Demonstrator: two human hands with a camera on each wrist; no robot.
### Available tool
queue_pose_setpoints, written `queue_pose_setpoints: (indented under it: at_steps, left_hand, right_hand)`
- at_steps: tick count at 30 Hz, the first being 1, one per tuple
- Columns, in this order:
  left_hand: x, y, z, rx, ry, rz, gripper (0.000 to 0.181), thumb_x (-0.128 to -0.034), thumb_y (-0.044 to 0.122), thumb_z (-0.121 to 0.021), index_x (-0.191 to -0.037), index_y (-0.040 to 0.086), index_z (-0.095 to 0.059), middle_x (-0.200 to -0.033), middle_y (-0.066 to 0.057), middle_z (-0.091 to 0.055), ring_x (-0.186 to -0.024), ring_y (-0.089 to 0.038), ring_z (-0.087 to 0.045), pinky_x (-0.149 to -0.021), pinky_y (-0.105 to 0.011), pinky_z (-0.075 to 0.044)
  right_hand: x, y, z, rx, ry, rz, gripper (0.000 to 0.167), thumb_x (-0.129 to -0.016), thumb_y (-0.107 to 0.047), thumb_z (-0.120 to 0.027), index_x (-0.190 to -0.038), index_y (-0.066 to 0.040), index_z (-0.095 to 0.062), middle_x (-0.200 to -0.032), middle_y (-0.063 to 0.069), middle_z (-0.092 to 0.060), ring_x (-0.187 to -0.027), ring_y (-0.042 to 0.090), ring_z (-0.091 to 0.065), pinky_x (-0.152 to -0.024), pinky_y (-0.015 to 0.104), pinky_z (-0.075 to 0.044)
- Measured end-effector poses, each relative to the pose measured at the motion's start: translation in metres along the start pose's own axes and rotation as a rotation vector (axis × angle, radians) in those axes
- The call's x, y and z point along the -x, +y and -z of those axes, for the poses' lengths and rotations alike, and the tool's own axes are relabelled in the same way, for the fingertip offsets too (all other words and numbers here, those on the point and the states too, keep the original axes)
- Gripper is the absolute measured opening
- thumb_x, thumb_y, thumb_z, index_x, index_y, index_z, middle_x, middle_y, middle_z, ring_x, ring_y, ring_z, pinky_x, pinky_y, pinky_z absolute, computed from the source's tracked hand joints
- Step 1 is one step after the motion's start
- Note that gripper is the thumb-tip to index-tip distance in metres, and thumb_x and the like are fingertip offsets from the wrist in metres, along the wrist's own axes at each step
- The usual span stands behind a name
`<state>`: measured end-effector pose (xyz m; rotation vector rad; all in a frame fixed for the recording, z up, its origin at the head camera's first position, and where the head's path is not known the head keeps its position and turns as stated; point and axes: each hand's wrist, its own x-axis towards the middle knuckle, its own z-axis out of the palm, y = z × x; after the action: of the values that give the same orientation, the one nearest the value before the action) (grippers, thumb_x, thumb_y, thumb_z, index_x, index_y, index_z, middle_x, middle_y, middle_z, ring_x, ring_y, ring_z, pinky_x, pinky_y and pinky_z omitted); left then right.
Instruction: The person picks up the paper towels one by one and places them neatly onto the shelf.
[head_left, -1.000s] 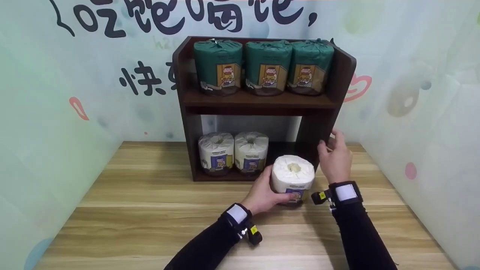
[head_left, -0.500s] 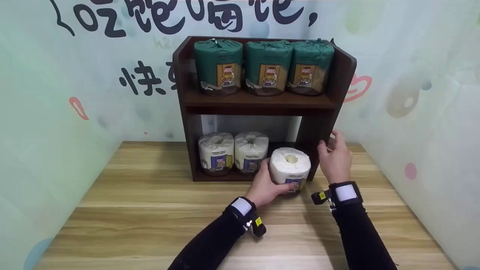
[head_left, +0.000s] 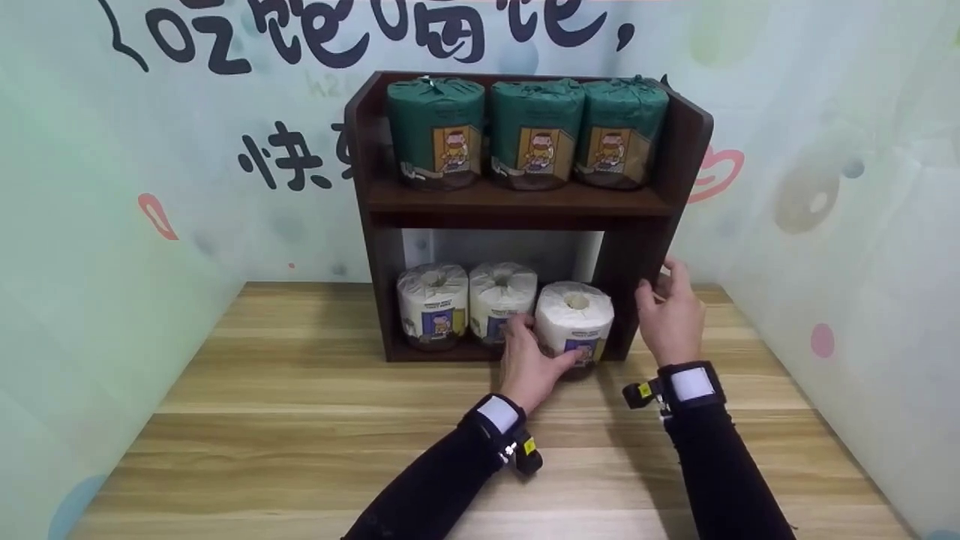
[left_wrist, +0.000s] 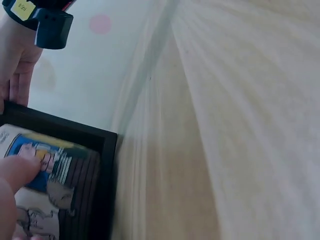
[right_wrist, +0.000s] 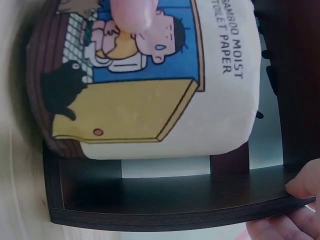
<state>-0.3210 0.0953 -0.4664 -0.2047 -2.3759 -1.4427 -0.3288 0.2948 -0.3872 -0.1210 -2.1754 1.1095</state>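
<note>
A white wrapped toilet paper roll (head_left: 574, 319) stands upright at the right end of the lower shelf opening, its front partly out over the shelf's edge. My left hand (head_left: 529, 367) holds it, thumb on the printed front and fingers at its left side. In the left wrist view the thumb (left_wrist: 20, 172) lies across the picture label. My right hand (head_left: 673, 315) grips the right side panel of the dark brown shelf (head_left: 517, 201); the right wrist view shows its thumb (right_wrist: 305, 181) on the panel's inner face and fingers outside.
Two more white rolls, a left one (head_left: 433, 307) and a middle one (head_left: 501, 296), stand in the lower compartment. Three green-wrapped rolls (head_left: 436, 135) fill the upper shelf. The shelf stands on a wood-grain table (head_left: 300, 442), with printed cloth walls (head_left: 150, 225) at the back and sides.
My left hand has moved the white roll away from me and slightly left, from the table in front into the lower opening. My right hand has stayed on the side panel.
</note>
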Motion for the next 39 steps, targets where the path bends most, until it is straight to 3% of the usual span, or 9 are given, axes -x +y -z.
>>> queue_pose_setpoints:
  at_steps: [4,8,10,12,15,19,27,32,39]
  left_hand:
    - [0.001,-0.004,0.000,0.041,-0.015,-0.047,0.048,-0.0849,0.038,-0.096,-0.097,0.015,-0.056,-0.089,0.002,-0.063,-0.081,-0.012,-0.061,-0.070,-0.028,-0.051]
    - [-0.002,-0.013,-0.003,0.127,-0.047,-0.159,0.030,-0.0954,0.029,-0.086,-0.085,0.017,-0.060,-0.078,0.007,-0.066,-0.072,-0.005,-0.060,-0.065,-0.022,-0.051]
    - [-0.005,-0.019,-0.008,0.172,-0.054,-0.209,0.022,-0.1005,0.027,-0.079,-0.089,0.016,-0.064,-0.081,0.006,-0.070,-0.073,-0.005,-0.063,-0.067,-0.022,-0.055]
    - [-0.007,-0.020,-0.009,0.215,-0.083,-0.211,0.016,-0.1030,0.024,-0.075,-0.095,0.011,-0.068,-0.086,0.001,-0.074,-0.076,-0.008,-0.068,-0.070,-0.022,-0.059]
    - [-0.007,-0.015,-0.005,0.269,-0.155,-0.151,0.015,-0.1046,0.020,-0.073,-0.107,0.005,-0.071,-0.100,-0.008,-0.079,-0.088,-0.014,-0.075,-0.080,-0.024,-0.064]
    - [-0.005,-0.008,0.000,0.299,-0.246,-0.059,0.026,-0.1046,0.015,-0.073,-0.125,-0.001,-0.070,-0.120,-0.017,-0.079,-0.108,-0.026,-0.079,-0.093,-0.028,-0.065]
    - [-0.003,-0.006,0.002,0.367,-0.359,-0.010,0.049,-0.1064,0.015,-0.073,-0.149,-0.005,-0.058,-0.146,-0.026,-0.066,-0.136,-0.038,-0.069,-0.111,-0.034,-0.060]
    - [-0.001,-0.005,0.002,0.335,-0.413,-0.025,0.059,-0.1071,0.018,-0.072,-0.157,-0.005,-0.050,-0.159,-0.028,-0.057,-0.147,-0.041,-0.059,-0.121,-0.042,-0.053]
    - [0.002,-0.007,0.005,0.313,-0.462,-0.010,0.065,-0.1070,0.019,-0.072,-0.162,-0.003,-0.045,-0.168,-0.025,-0.048,-0.153,-0.039,-0.053,-0.124,-0.045,-0.050]
  right_hand:
    - [0.001,0.000,0.000,0.000,-0.006,-0.009,0.041,-0.107,-0.013,-0.064,-0.148,-0.009,-0.058,-0.136,0.026,-0.074,-0.123,0.041,-0.076,-0.103,0.054,-0.064]
    - [-0.001,0.001,0.000,0.000,0.016,0.016,0.041,-0.107,-0.013,-0.065,-0.147,-0.008,-0.059,-0.134,0.026,-0.076,-0.120,0.041,-0.077,-0.102,0.054,-0.064]
    - [-0.001,0.002,0.000,0.000,0.031,0.031,0.040,-0.106,-0.013,-0.065,-0.146,-0.007,-0.059,-0.132,0.026,-0.076,-0.119,0.041,-0.078,-0.101,0.055,-0.064]
    - [-0.002,0.003,0.000,0.006,0.038,0.038,0.039,-0.106,-0.013,-0.064,-0.145,-0.006,-0.060,-0.131,0.026,-0.076,-0.118,0.042,-0.078,-0.101,0.055,-0.064]
    - [-0.001,0.004,0.000,0.006,0.037,0.037,0.039,-0.106,-0.012,-0.064,-0.144,-0.005,-0.059,-0.131,0.026,-0.076,-0.117,0.042,-0.078,-0.101,0.055,-0.065]
    - [-0.001,0.004,0.000,0.003,0.032,0.033,0.039,-0.106,-0.012,-0.064,-0.145,-0.006,-0.059,-0.130,0.026,-0.077,-0.117,0.041,-0.078,-0.101,0.055,-0.065]
    - [-0.001,0.001,0.000,-0.018,0.021,0.017,0.041,-0.107,-0.012,-0.065,-0.147,-0.007,-0.059,-0.134,0.027,-0.075,-0.121,0.041,-0.077,-0.102,0.054,-0.064]
    - [-0.001,0.000,-0.001,-0.015,0.019,0.008,0.040,-0.107,-0.012,-0.065,-0.146,-0.008,-0.059,-0.134,0.026,-0.075,-0.121,0.041,-0.077,-0.103,0.054,-0.064]
    - [-0.001,0.000,-0.001,0.005,0.023,0.021,0.042,-0.107,-0.014,-0.064,-0.147,-0.008,-0.059,-0.133,0.025,-0.076,-0.120,0.039,-0.078,-0.104,0.053,-0.064]
